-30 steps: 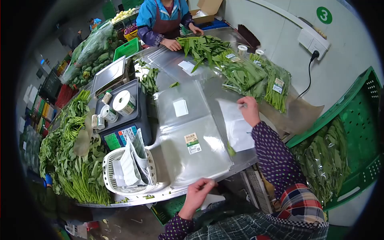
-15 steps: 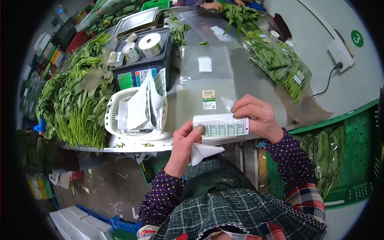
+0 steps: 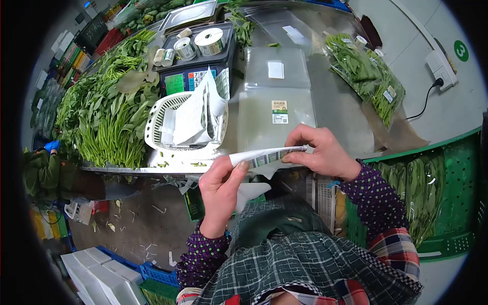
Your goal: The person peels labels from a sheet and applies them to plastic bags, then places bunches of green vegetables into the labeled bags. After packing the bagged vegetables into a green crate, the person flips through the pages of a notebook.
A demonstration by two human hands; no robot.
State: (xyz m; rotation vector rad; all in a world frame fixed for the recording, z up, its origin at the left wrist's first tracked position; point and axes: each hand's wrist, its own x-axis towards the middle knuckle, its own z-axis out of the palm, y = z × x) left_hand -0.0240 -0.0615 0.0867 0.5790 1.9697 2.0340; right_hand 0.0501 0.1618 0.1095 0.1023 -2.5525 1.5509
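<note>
A strip of printed labels [image 3: 268, 157] on white backing stretches between my two hands, tilted, near the table's front edge. My left hand [image 3: 219, 185] pinches its left end between thumb and fingers, and a loose white tail of paper [image 3: 252, 191] hangs below. At the right end my right hand [image 3: 317, 149] grips it with thumb and forefinger. Just beyond my hands lies a stack of clear plastic bags [image 3: 259, 122], with a label [image 3: 279, 112] on the front one and a white label [image 3: 276, 70] farther back.
Left of the bags stands a white basket [image 3: 151, 133] holding label sheets, before a scale [image 3: 223, 63] with label rolls. Leafy greens [image 3: 109, 122] heap at left; bagged greens [image 3: 363, 71] lie at right. Green crates [image 3: 457, 193] sit at lower right. Another person's sleeve [image 3: 46, 175] shows at far left.
The label strip has tilted and turned edge-on, its right end now higher. My left hand has moved left and down. The view has shifted, and the hands at the far table edge are gone.
</note>
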